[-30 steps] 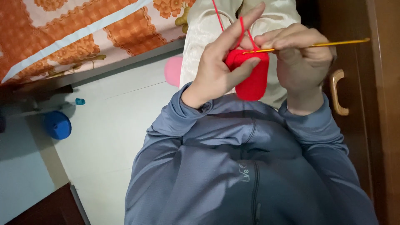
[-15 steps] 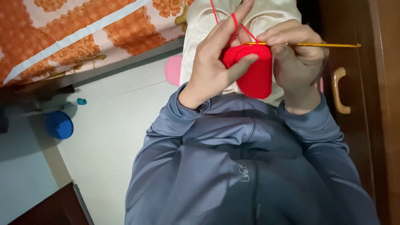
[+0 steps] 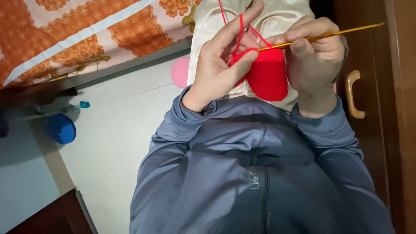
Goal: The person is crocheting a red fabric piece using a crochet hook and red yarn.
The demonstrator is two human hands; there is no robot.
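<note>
A red crocheted piece (image 3: 268, 76) hangs between my two hands, in front of my grey-blue top. My left hand (image 3: 221, 65) pinches its upper left edge between thumb and fingers, and a red yarn strand (image 3: 239, 28) runs over my raised index finger and off the top of the view. My right hand (image 3: 314, 54) grips a thin golden crochet hook (image 3: 329, 34). The hook's tip sits at the top edge of the red piece; its shaft points up to the right.
An orange patterned bedspread (image 3: 86, 34) lies at the upper left above a pale tiled floor (image 3: 117, 130). A blue round object (image 3: 62, 128) lies on the floor at left. A wooden cabinet with a tan handle (image 3: 353, 93) stands at right. Pale trousers (image 3: 286, 13) and something pink (image 3: 180, 71) show behind my hands.
The hook has tilted up a little at its far end and its tip has moved along the top edge of the red piece. My left index finger stays raised with the yarn.
</note>
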